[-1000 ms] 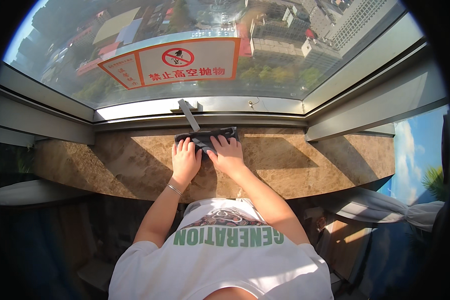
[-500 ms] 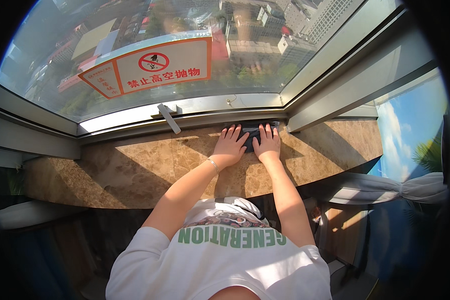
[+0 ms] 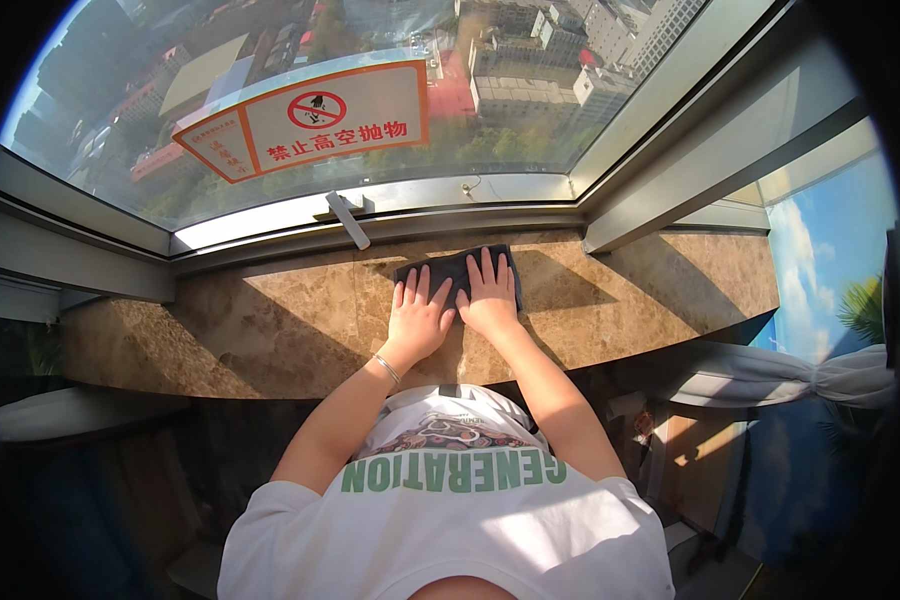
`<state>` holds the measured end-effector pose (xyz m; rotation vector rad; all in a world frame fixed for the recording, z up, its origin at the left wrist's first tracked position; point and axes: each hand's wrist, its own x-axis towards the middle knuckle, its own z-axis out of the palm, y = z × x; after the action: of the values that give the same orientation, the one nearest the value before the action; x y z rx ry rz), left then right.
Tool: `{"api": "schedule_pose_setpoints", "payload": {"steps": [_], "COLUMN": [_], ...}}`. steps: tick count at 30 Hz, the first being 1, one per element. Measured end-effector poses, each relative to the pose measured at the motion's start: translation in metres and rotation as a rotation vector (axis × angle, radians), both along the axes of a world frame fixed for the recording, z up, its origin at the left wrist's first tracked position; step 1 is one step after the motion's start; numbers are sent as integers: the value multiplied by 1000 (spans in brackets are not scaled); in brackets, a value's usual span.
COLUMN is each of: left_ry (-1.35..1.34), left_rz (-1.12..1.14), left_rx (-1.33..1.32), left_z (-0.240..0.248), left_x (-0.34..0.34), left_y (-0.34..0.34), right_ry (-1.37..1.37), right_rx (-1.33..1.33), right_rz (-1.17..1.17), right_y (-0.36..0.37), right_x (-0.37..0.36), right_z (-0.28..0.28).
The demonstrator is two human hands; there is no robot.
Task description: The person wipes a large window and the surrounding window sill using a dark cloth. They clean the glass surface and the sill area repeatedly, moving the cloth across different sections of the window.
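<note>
A dark grey cloth (image 3: 448,268) lies on the brown marble windowsill (image 3: 590,330), a little in front of the window frame. My left hand (image 3: 419,317) rests flat on the cloth's left part, its fingers spread and pointing away from me; a thin bracelet circles that wrist. On the right part of the cloth, my right hand (image 3: 490,300) presses down with fingers stretched out and slightly apart. The two thumbs nearly meet over the cloth. Neither hand grips it, and much of the cloth is hidden under the palms.
Behind the sill stands a window with a metal frame (image 3: 270,232) and a grey handle (image 3: 349,221). An orange-edged sign (image 3: 335,118) is stuck to the glass. A tied white curtain (image 3: 760,372) hangs at the right by a sky-painted wall. Sunlight and shadows stripe the marble.
Both hands have slid the cloth to the left along the sill, away from the right frame post. The cloth now shows wider between and beyond the fingers. The view has shifted slightly.
</note>
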<state>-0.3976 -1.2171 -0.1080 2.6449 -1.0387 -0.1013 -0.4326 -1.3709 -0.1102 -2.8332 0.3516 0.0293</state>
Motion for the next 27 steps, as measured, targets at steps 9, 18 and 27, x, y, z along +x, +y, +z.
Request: {"api": "schedule_pose_setpoints", "payload": {"steps": [9, 18, 27], "left_ry": [-97, -8, 29], "left_rz": [-91, -196, -363], "left_rx": [-85, -30, -55], "left_z": [-11, -6, -2], "left_x": [23, 8, -47], "left_y": [-89, -153, -123], "right_ry": [148, 85, -34], "right_rx": [-97, -4, -98], "right_rz": [-134, -244, -368], "right_y": [-80, -140, -96], "right_x": [8, -19, -101], "right_z": [2, -12, -5]}}
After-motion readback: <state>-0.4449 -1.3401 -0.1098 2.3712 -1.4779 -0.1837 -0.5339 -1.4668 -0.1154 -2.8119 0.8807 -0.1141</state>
